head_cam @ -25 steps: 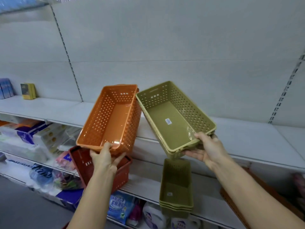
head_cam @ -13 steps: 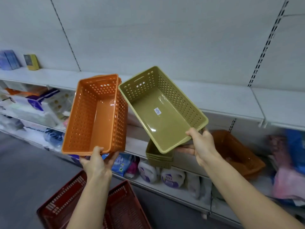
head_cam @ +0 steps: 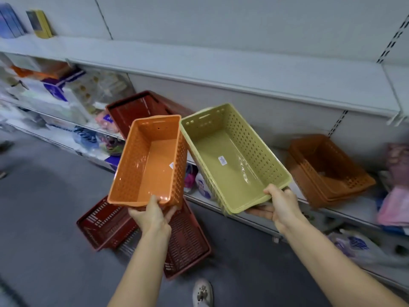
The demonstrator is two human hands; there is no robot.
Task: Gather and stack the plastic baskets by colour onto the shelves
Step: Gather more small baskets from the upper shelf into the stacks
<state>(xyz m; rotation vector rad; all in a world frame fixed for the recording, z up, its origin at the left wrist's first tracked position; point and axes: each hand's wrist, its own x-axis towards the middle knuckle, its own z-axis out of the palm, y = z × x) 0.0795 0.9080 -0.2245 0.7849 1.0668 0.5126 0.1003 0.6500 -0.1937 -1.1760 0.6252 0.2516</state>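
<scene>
My left hand [head_cam: 152, 214] grips the near rim of an orange perforated basket [head_cam: 150, 160], held in the air with its open side toward me. My right hand [head_cam: 280, 206] holds the near corner of an olive-green basket [head_cam: 234, 158], tilted beside the orange one; the two baskets almost touch along their long sides. A stack of orange-brown baskets [head_cam: 327, 171] lies on the middle shelf at the right. Dark red baskets [head_cam: 141, 107] lean on the shelf behind the orange basket.
Two dark red crates [head_cam: 188, 244] lie on the grey floor under my left hand. A long white upper shelf [head_cam: 243, 72] runs across the wall. The left shelves hold packaged goods [head_cam: 55, 94], and pink packs [head_cam: 394, 207] sit at the far right. A shoe [head_cam: 202, 292] shows at the bottom.
The view has tilted down and swung back to the left, so the floor, the crates and the red baskets show more. Both hands keep their baskets, which now sit lower in the view.
</scene>
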